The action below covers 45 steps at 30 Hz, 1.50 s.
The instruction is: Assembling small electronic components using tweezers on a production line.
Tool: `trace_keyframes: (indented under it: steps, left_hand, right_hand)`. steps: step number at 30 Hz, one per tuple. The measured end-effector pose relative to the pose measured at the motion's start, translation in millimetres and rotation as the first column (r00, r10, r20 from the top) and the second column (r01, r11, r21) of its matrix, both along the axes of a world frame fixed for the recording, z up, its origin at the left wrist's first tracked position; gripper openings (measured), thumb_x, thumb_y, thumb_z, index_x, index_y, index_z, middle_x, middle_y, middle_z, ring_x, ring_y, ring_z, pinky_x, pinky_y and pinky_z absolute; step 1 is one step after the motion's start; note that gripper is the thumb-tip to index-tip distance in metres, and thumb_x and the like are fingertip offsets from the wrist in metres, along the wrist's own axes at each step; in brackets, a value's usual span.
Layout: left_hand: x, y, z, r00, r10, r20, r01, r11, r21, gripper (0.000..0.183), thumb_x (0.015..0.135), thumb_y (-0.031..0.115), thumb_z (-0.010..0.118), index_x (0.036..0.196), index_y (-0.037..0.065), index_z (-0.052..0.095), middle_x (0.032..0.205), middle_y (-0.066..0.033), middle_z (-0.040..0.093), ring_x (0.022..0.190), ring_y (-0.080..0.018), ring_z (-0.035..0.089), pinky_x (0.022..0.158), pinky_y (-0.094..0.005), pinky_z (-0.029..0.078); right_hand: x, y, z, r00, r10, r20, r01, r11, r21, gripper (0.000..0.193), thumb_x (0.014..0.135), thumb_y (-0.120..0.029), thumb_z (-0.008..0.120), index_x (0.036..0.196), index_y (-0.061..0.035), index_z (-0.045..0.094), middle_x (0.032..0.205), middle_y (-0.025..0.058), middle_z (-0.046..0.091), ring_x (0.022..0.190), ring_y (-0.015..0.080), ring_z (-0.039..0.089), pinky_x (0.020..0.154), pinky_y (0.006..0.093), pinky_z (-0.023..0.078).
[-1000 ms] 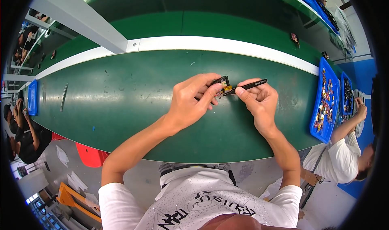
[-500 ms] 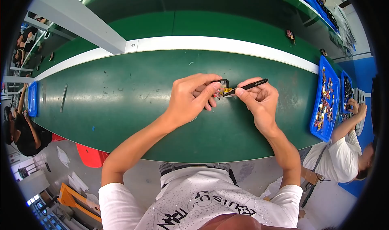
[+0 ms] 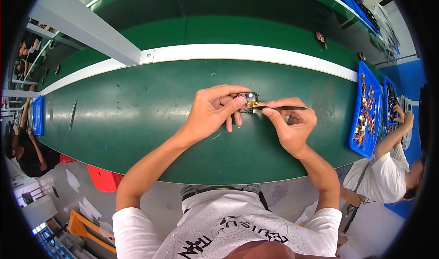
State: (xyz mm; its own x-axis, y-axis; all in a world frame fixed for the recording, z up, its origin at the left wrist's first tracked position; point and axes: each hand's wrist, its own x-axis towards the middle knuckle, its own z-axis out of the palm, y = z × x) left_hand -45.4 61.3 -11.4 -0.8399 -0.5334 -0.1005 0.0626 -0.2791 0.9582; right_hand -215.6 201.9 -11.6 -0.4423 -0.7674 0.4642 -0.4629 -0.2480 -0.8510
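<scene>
Between the thumb and fingers of my left hand (image 3: 211,109) is a small black-framed electronic part (image 3: 249,96), with red and yellow bits inside it. My right hand (image 3: 292,122) pinches a pair of black tweezers (image 3: 286,108), held nearly level. The tweezers' tips reach the lower right side of the part, by its yellow piece; whether they grip anything is too small to tell. Both hands are closed and held over the green worktable (image 3: 137,117), near its middle.
A blue tray (image 3: 372,122) of small coloured parts stands at the table's right end, with a second blue tray (image 3: 390,94) beyond it. A thin metal strip (image 3: 73,112) lies at left. A white rail (image 3: 206,52) and post (image 3: 91,26) border the far side. Co-workers sit at both ends.
The tweezers have swung from slanting up to the right to nearly level. My right hand has dropped slightly. The part has tilted, showing more of its black frame.
</scene>
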Motion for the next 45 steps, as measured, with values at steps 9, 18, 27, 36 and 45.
trace_keyframes:
  steps: [9, 18, 27, 36, 45]
  left_hand:
    - [1.0, 1.7, 1.3, 0.999, 0.029, -0.025, -0.030, 0.998, -0.063, 0.027, 0.100, 0.004, 0.064, 0.124, -0.008, 0.066, 0.098, -0.0133, 0.065, 0.067, -0.0176, 0.070, 0.047, -0.0250, 0.054]
    - [0.2, 4.0, 2.5, 0.996, 0.061, -0.062, -0.063, 0.997, -0.032, 0.027, 0.099, 0.005, 0.065, 0.124, -0.006, 0.068, 0.100, -0.0134, 0.067, 0.069, -0.0191, 0.071, 0.048, -0.0256, 0.056]
    - [1.0, 4.1, 0.2, 0.996, 0.083, -0.031, -0.084, 0.996, -0.037, 0.024, 0.099, 0.006, 0.066, 0.119, -0.006, 0.070, 0.090, -0.0118, 0.068, 0.065, -0.0180, 0.070, 0.047, -0.0256, 0.055]
    - [-0.1, 3.3, -2.0, 0.992, 0.121, -0.030, -0.122, 0.991, -0.052, 0.023, 0.100, 0.007, 0.066, 0.117, -0.007, 0.071, 0.087, -0.0116, 0.067, 0.063, -0.0173, 0.069, 0.046, -0.0253, 0.054]
    - [-0.5, 5.1, -1.7, 0.993, 0.118, -0.019, -0.119, 0.990, -0.077, 0.022, 0.099, 0.005, 0.066, 0.117, -0.005, 0.072, 0.089, -0.0114, 0.068, 0.064, -0.0167, 0.069, 0.047, -0.0253, 0.055]
  right_hand:
    - [0.7, -0.3, -0.3, 0.999, -0.006, -0.035, 0.005, 1.000, -0.013, 0.012, 0.080, 0.001, 0.083, 0.088, -0.0006, 0.075, 0.087, 0.0091, 0.078, 0.044, 0.0013, 0.043, 0.043, 0.0197, 0.030]
    - [1.6, 0.3, -1.1, 0.996, -0.021, -0.085, 0.019, 0.999, -0.026, 0.013, 0.079, 0.000, 0.084, 0.087, -0.0015, 0.074, 0.084, 0.0083, 0.078, 0.043, 0.0014, 0.044, 0.042, 0.0192, 0.030]
    - [2.8, 1.0, 1.9, 0.993, -0.009, -0.121, 0.010, 1.000, 0.010, 0.013, 0.079, -0.001, 0.084, 0.087, -0.0016, 0.074, 0.080, 0.0066, 0.077, 0.042, 0.0019, 0.045, 0.041, 0.0201, 0.030]
    - [-0.2, -2.0, 3.9, 0.992, -0.016, -0.123, 0.015, 1.000, -0.009, 0.014, 0.079, 0.000, 0.084, 0.090, -0.0006, 0.074, 0.082, 0.0079, 0.077, 0.043, 0.0029, 0.046, 0.043, 0.0201, 0.032]
    - [1.2, -2.6, 2.6, 0.983, 0.033, -0.180, -0.039, 0.999, -0.029, 0.017, 0.076, 0.001, 0.084, 0.088, -0.0017, 0.073, 0.085, 0.0093, 0.078, 0.041, 0.0045, 0.045, 0.043, 0.0202, 0.036]
